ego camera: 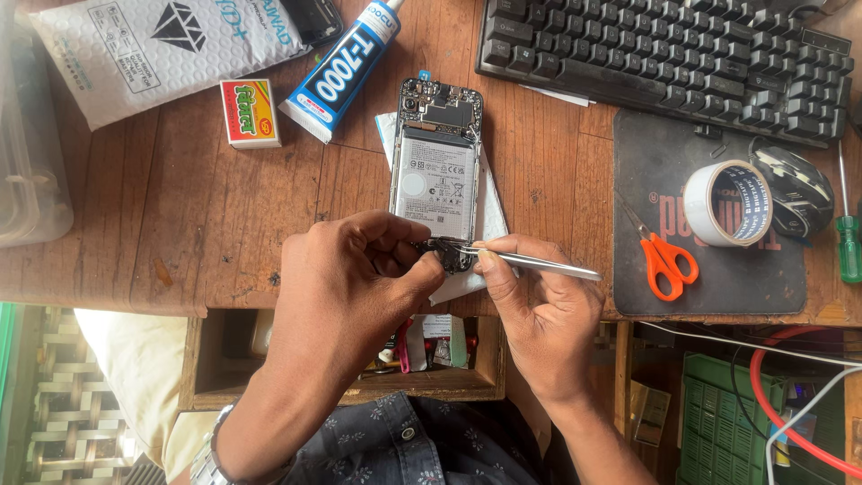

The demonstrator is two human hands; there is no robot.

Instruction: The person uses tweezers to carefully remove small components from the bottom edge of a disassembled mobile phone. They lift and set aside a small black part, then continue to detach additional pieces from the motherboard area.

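Note:
An opened phone (435,171) lies face down on a white sheet on the wooden table (180,216), its battery and circuit board exposed. My left hand (355,278) pinches the phone's lower end, thumb and fingers closed on a small black part there. My right hand (539,305) holds metal tweezers (530,261), tips pointing left into that same lower end, right beside my left fingertips. The bottom edge of the phone is hidden by my hands.
A blue glue tube (346,67), a small matchbox-like box (250,113) and a white padded envelope (153,49) lie at the back left. A black keyboard (664,54), tape roll (727,204), orange scissors (664,260), mouse (804,193) and green screwdriver (848,242) sit at right. An open drawer (431,359) is below.

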